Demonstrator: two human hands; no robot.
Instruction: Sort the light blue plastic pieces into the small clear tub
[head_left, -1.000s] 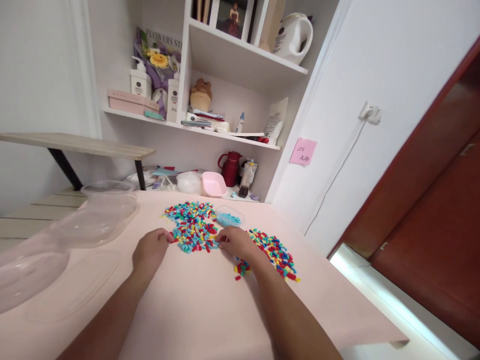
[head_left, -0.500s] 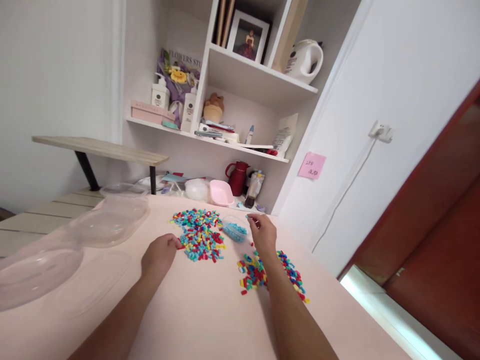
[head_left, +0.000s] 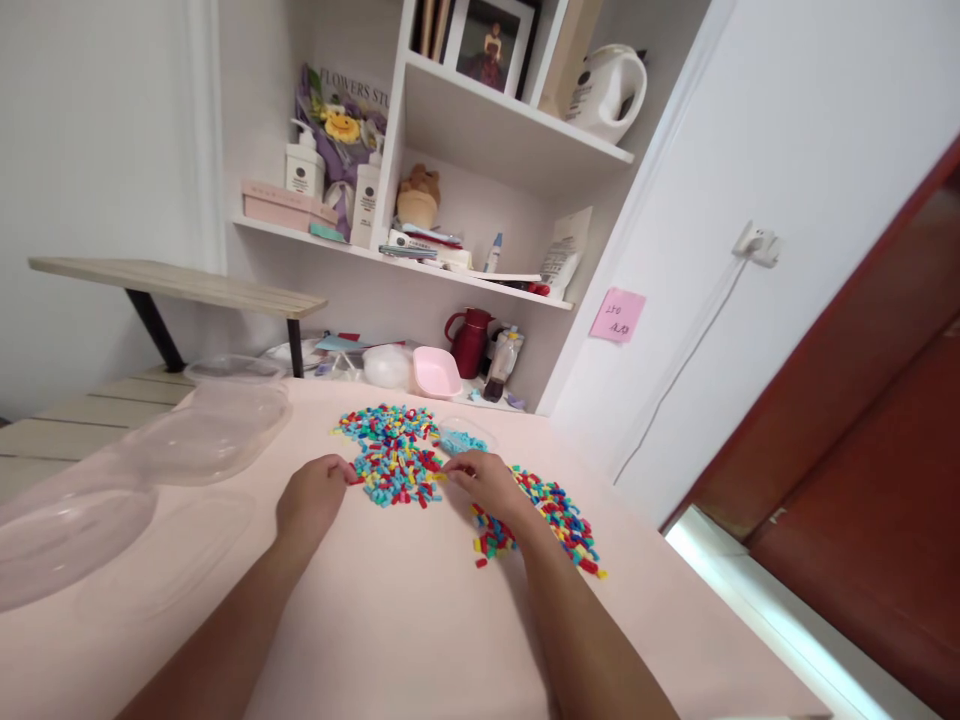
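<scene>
A mixed pile of small toy bricks (head_left: 397, 470), light blue, red, yellow and green, lies on the pink tabletop (head_left: 375, 600). My left hand (head_left: 311, 497) rests at the pile's left edge, fingers curled together beside a red brick; whatever they grip is hidden. Reaching to the pile's right edge, my right hand (head_left: 487, 482) has its thumb and fingertips close together by some yellow bricks. I cannot make out what is between them. Just behind that hand stands a clear container (head_left: 466, 440) of light blue bricks. A second multicoloured brick pile (head_left: 566, 520) lies partly behind my right forearm.
Several clear plastic containers (head_left: 210, 440) and lids line the table's left side. At the back are a pink tray (head_left: 437, 373), a red jug (head_left: 470, 343) and a bottle (head_left: 501, 368). A wooden riser (head_left: 180, 287) stands at the left, below wall shelves (head_left: 517, 150).
My right hand has come from beside the clear container leftward and nearer, to the mixed pile's right edge. The left hand stays at the pile's left edge. The camera view has shifted slightly.
</scene>
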